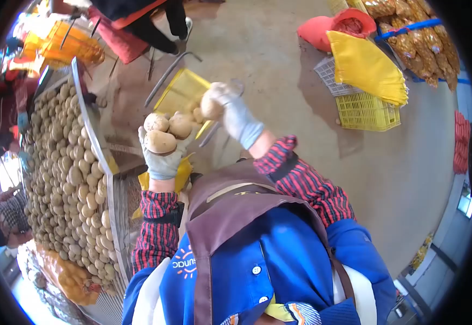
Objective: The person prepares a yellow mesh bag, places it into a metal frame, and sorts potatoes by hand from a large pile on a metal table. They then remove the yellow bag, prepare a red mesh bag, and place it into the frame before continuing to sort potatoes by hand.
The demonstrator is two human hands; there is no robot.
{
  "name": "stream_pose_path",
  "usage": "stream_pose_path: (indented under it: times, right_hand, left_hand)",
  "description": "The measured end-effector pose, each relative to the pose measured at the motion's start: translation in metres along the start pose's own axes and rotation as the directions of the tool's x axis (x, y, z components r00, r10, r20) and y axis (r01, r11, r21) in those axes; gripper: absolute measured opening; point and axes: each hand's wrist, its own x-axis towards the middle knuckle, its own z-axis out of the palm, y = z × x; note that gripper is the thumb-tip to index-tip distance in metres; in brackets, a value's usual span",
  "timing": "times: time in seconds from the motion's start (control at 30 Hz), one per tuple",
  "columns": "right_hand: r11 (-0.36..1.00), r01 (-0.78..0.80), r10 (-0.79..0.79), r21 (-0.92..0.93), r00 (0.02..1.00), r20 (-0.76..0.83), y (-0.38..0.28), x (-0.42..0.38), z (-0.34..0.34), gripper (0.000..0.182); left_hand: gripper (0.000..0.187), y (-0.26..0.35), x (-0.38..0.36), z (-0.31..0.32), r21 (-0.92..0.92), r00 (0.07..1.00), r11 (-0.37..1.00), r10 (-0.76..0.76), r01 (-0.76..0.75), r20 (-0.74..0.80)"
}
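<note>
My left hand (pixel 164 164), in a pale work glove, is palm up with several potatoes (pixel 160 142) piled on it. The fingers curl up around their sides. My right hand (pixel 237 115), gloved too, grips another potato (pixel 211 108) just right of that pile. A small potato (pixel 198 115) shows between the two hands; what supports it I cannot make out. Below and beyond both hands is a yellow mesh bag (pixel 183 90) with its mouth near a curved metal bar (pixel 163 81).
At left stands a metal-edged sorting table (pixel 90 122) heaped with potatoes (pixel 65 162); several people work along its far side. A yellow crate (pixel 368 112) with folded yellow bags (pixel 363 67) sits at right, near a red sack (pixel 322 32). Another person's legs (pixel 157 27) are ahead.
</note>
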Motion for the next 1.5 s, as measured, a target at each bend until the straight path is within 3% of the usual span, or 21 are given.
stream_pose_path:
  times: [0.03,0.1,0.13,0.17,0.23,0.3,0.4,0.47,0.57,0.63,0.7,0.8,0.97,1.03,1.1,1.17,1.2,1.27,1.3,1.37,1.5]
  right_hand:
    - [0.988,0.093,-0.063,-0.124,0.972,0.225,-0.001,0.01,-0.013,0.009]
    - [0.907,0.221,-0.143,-0.358,0.962,0.232,0.012,0.016,-0.018,0.01]
    - [0.757,0.26,-0.093,-0.599,0.951,0.295,-0.028,-0.003,-0.008,0.018]
    - [0.743,0.344,-0.211,-0.574,0.935,0.287,-0.046,-0.022,-0.005,0.026]
    - [0.725,0.186,0.021,-0.663,0.956,0.291,-0.075,-0.031,-0.046,0.029]
    - [0.788,-0.125,0.221,-0.603,0.971,0.087,-0.12,-0.057,-0.076,0.026]
    - [0.853,-0.139,0.091,-0.503,0.989,-0.12,-0.146,-0.071,-0.142,0.025]
    - [0.753,-0.191,0.006,-0.63,0.959,-0.284,-0.174,-0.072,-0.175,0.025]
    - [0.794,-0.125,-0.056,-0.596,0.959,-0.277,-0.221,-0.071,-0.218,0.026]
    - [0.717,-0.216,-0.099,-0.663,0.91,-0.403,-0.261,-0.073,-0.248,0.029]
    - [0.736,-0.313,-0.086,-0.601,0.837,-0.541,-0.261,-0.061,-0.332,0.03]
    - [0.824,-0.395,0.005,-0.406,0.723,-0.691,-0.349,-0.07,-0.371,0.031]
    - [0.915,-0.161,-0.188,-0.371,0.641,-0.744,-0.466,-0.026,-0.488,0.024]
    - [0.903,-0.133,-0.258,-0.41,0.596,-0.76,-0.523,0.013,-0.534,0.019]
    - [0.897,-0.089,-0.31,-0.433,0.57,-0.761,-0.573,0.062,-0.585,0.015]
    - [0.898,0.001,-0.378,-0.441,0.518,-0.768,-0.609,0.119,-0.641,0.019]
    - [0.892,0.058,-0.422,-0.449,0.467,-0.777,-0.625,0.148,-0.667,0.024]
    - [0.746,-0.146,-0.612,-0.65,0.235,-0.755,-0.643,0.2,-0.727,0.055]
    - [0.764,-0.263,-0.585,-0.59,0.104,-0.804,-0.657,0.217,-0.742,0.057]
    - [0.628,-0.458,-0.702,-0.629,0.013,-0.712,-0.668,0.233,-0.769,0.056]
    - [0.41,-0.624,-0.723,-0.665,0.223,-0.655,-0.671,0.237,-0.814,0.05]
  left_hand:
    - [0.07,-0.01,0.017,-0.008,0.017,1.0,1.0,-0.002,0.003,-0.025]
    - [0.066,-0.029,0.039,-0.036,0.472,0.994,0.875,0.088,-0.11,0.068]
    - [0.065,-0.04,0.05,-0.054,0.496,0.997,0.866,0.067,-0.071,0.027]
    - [0.077,-0.035,0.051,-0.035,-0.312,0.946,0.927,-0.273,0.21,-0.173]
    - [0.085,-0.043,0.066,-0.054,-0.153,0.828,0.983,-0.165,0.098,-0.535]
    - [0.08,-0.044,0.077,-0.06,-0.02,0.818,0.988,-0.139,0.154,-0.558]
    - [0.067,-0.06,0.109,-0.042,0.105,0.794,0.974,-0.099,0.201,-0.6]
    - [0.06,-0.081,0.147,-0.032,0.291,0.831,0.941,0.019,0.173,-0.556]
    - [0.038,-0.135,0.183,0.055,0.646,0.919,0.763,0.241,0.021,-0.313]
    - [0.038,-0.172,0.217,0.113,0.722,0.999,0.692,0.033,-0.004,-0.026]
    - [0.032,-0.21,0.244,0.194,0.667,0.953,0.712,-0.302,0.218,0.01]
    - [0.031,-0.261,0.292,0.267,0.763,0.883,0.592,-0.466,0.258,0.063]
    - [0.036,-0.293,0.348,0.333,0.932,0.873,0.348,-0.481,0.102,0.084]
    - [0.039,-0.291,0.354,0.361,0.997,0.874,0.065,-0.48,-0.048,0.073]
    - [0.039,-0.283,0.373,0.344,0.993,0.899,0.032,-0.43,0.11,-0.085]
    - [0.039,-0.269,0.381,0.339,0.968,0.936,-0.233,-0.353,-0.096,0.008]
    - [0.039,-0.27,0.379,0.34,0.965,0.942,-0.25,-0.334,-0.084,-0.005]
    - [0.038,-0.279,0.375,0.35,0.968,0.961,-0.097,-0.133,0.231,-0.243]
    - [0.029,-0.297,0.374,0.374,0.939,0.932,-0.033,-0.11,0.343,-0.344]
    - [0.028,-0.322,0.38,0.383,0.911,0.902,-0.076,-0.132,0.405,-0.412]
    - [0.028,-0.372,0.39,0.412,0.931,0.899,-0.236,-0.278,0.278,-0.339]
